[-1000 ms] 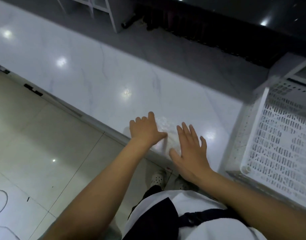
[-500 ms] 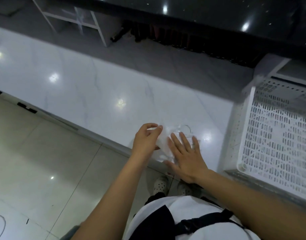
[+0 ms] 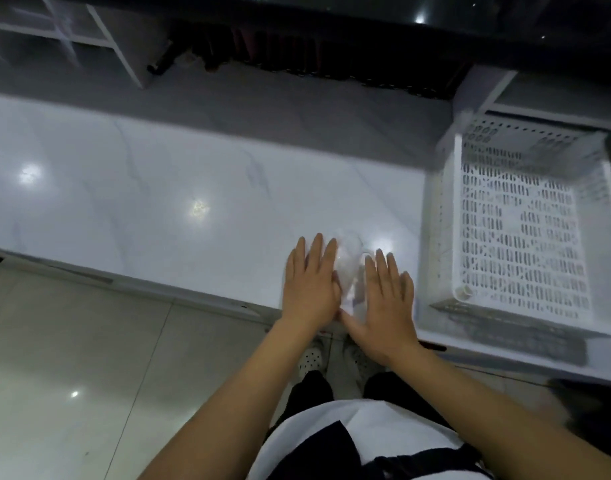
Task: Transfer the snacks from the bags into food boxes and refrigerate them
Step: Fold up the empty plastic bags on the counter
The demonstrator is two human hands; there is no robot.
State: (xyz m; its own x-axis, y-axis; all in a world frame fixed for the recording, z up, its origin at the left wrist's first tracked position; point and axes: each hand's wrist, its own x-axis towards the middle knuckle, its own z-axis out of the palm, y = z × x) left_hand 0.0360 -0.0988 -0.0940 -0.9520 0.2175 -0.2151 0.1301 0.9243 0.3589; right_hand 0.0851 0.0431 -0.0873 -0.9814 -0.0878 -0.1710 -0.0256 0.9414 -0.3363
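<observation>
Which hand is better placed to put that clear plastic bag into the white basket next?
Probably the right hand. Both hands lie flat on the clear plastic bag, but the white basket stands on the right hand's side, so the left hand would have to cross over.

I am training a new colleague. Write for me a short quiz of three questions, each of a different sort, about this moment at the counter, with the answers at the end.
1. True or false: the left hand and the right hand both lie flat with straight fingers on the clear plastic bag.
2. Choose one. The white perforated basket stands: A) on the floor; B) on the marble counter, to the right of the hands; C) on top of the bag.
3. Fill in: the bag lies near the counter's ______ edge, the one closest to the person.

Key: 1 true; 2 B; 3 front.
</observation>
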